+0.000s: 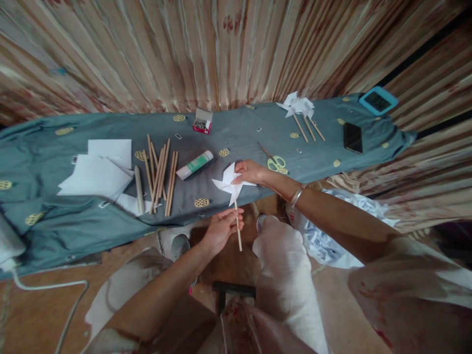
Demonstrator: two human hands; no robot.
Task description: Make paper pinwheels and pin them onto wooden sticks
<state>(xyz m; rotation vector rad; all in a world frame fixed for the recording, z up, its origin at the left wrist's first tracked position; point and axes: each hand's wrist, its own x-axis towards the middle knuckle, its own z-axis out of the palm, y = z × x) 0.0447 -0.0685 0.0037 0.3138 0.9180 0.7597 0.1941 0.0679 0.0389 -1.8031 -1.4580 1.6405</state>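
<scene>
A white paper pinwheel [229,184] sits on top of a thin wooden stick [238,231] just in front of the table's near edge. My left hand [221,227] is closed in a pinch around the stick below the paper. My right hand [250,172] pinches the pinwheel's upper right vane, near its centre. A silver bangle [296,195] is on my right wrist.
On the grey-blue cloth [55,216] lie white paper sheets [98,172], several wooden sticks [160,174], a glue stick [194,164], a red box of pins [202,121], green scissors [275,161], finished pinwheels [299,110], a black phone [353,137] and a blue-framed device [378,100]. A white bag [332,241] lies at my right.
</scene>
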